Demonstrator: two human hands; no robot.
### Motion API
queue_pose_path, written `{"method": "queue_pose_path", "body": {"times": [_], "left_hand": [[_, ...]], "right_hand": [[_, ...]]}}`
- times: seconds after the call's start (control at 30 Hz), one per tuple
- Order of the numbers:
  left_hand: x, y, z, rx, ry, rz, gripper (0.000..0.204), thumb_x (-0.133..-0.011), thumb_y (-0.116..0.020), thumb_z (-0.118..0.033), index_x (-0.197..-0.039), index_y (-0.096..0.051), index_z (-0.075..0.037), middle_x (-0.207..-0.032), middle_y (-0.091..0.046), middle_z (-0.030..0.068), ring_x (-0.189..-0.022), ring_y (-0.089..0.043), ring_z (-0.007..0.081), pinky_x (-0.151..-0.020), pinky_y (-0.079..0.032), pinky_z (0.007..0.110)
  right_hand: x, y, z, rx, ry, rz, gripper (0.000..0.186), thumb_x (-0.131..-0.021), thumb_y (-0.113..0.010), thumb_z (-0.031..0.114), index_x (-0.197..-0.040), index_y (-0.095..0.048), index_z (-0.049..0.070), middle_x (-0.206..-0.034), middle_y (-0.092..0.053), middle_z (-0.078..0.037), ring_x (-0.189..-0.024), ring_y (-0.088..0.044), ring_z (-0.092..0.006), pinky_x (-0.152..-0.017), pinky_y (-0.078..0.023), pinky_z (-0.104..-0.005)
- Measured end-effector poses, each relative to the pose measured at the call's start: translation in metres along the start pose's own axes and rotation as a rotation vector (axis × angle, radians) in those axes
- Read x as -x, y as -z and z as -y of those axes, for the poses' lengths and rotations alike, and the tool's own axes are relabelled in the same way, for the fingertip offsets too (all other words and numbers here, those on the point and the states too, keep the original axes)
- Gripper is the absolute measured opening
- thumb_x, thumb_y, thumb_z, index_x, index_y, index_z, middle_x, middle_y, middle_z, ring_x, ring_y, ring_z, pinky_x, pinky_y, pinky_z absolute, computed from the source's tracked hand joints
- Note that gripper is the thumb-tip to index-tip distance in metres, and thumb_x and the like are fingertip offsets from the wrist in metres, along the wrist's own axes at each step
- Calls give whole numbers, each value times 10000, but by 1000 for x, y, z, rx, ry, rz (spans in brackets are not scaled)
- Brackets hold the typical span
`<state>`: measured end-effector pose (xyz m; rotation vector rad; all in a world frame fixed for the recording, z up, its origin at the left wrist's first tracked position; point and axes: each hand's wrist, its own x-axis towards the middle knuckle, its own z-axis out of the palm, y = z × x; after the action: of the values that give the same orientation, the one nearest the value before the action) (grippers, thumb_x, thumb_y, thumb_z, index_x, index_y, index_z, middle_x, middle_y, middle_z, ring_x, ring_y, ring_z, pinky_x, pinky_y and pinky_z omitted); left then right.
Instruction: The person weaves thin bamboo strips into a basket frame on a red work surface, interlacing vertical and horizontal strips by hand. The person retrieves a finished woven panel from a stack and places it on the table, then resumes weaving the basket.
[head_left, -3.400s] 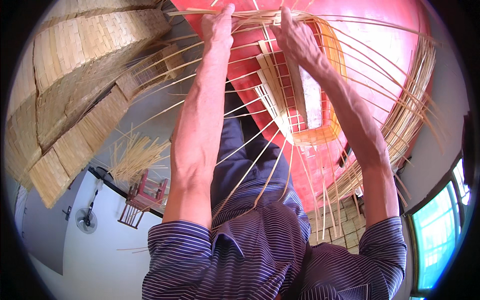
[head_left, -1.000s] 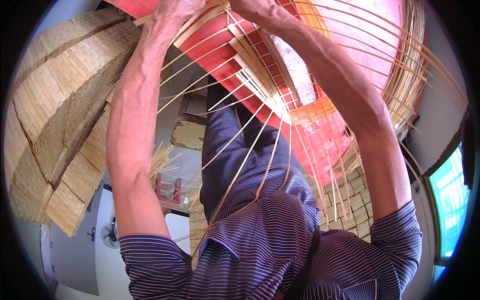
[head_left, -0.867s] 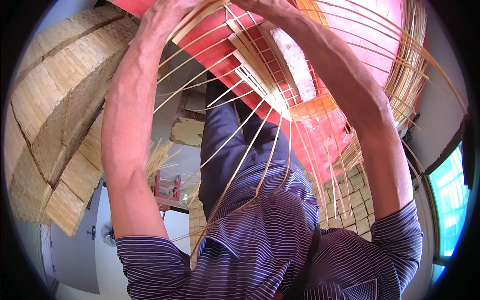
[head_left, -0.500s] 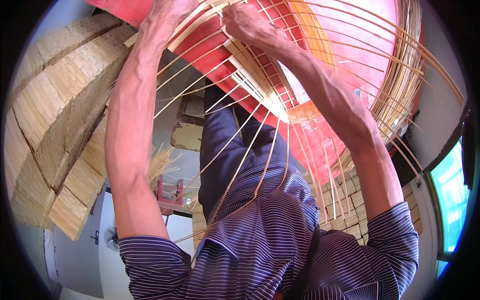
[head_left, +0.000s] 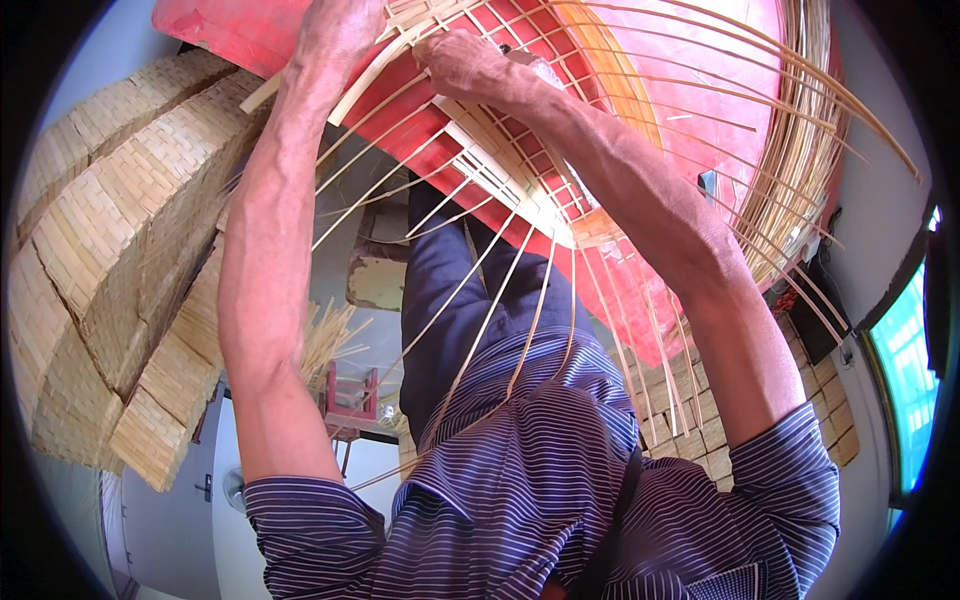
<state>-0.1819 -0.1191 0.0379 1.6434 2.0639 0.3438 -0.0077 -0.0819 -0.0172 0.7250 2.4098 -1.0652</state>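
An open lattice of thin bamboo strips [head_left: 548, 128] lies ahead of me, its long loose ends fanning out toward my body and to the right. A wide pale strip [head_left: 505, 180] runs along its near left edge. My right hand [head_left: 470, 68] is closed at the far left edge of the lattice, with curled fingers at a bamboo strip. Beside it, at the top rim, is my left hand [head_left: 345, 25], partly cut off, so its fingers barely show. Flat pale strips [head_left: 372, 78] pass close to the left wrist. A curved orange-yellow band [head_left: 630, 75] crosses the lattice's far right.
The lattice rests on a red tabletop [head_left: 715, 50]. A thick bundle of thin strips [head_left: 810, 130] curves along its right side. Tall stacks of woven panels [head_left: 110, 225] stand at left. A dark red stool [head_left: 350, 402] and a fan [head_left: 235, 490] are behind; a window [head_left: 900, 345] is at right.
My right hand has moved slightly left and nearer to me along the lattice's edge. The left hand has shifted only a little. The view has also moved slightly.
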Motion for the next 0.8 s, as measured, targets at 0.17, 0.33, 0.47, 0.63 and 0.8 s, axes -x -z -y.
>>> {"method": "queue_pose_path", "body": {"times": [0.17, 0.33, 0.47, 0.63, 0.8], "left_hand": [[13, -28, 19, -31, 23, -5, 60, -943, -585, -129, -999, -584, -108, -783, -670, 200, -772, -680, 398, -642, -524, 499], [15, -38, 0, -180, 40, -116, 121, -865, -603, -73, -978, -644, -66, -813, -691, 221, -827, -691, 408, -720, -548, 511], [4, -49, -6, -109, 66, -91, 235, -869, -633, -161, -1077, -673, -57, -875, -704, 221, -882, -693, 402, -762, -546, 501], [8, -56, -10, 19, 274, -150, 421, -948, -570, -408, -1171, -657, -61, -996, -704, 249, -978, -677, 412, -843, -521, 505], [-8, -48, -26, 104, 417, -49, 505, -966, -514, -519, -1231, -648, -110, -1092, -701, 224, -1038, -660, 417, -875, -507, 502]], "right_hand": [[17, 28, 25, -154, -168, -125, 167, -887, -531, 99, -979, -651, 28, -916, -698, -216, -880, -684, -368, -758, -547, -480], [13, 35, -33, -202, 77, -490, 207, -932, -496, 145, -846, -563, -31, -615, -579, -253, -578, -606, -440, -517, -461, -524], [-3, 17, -67, -153, -7, -252, 340, -861, -531, 208, -1119, -696, 59, -988, -704, -188, -982, -674, -337, -902, -524, -434], [-2, 35, -29, 52, 83, -137, 308, -848, -547, 187, -1039, -703, 2, -959, -705, -190, -952, -680, -331, -868, -538, -415], [-7, 30, -46, -20, -28, -34, 356, -870, -573, 288, -1110, -702, 60, -1072, -695, -175, -1064, -635, -331, -928, -492, -424]]}}
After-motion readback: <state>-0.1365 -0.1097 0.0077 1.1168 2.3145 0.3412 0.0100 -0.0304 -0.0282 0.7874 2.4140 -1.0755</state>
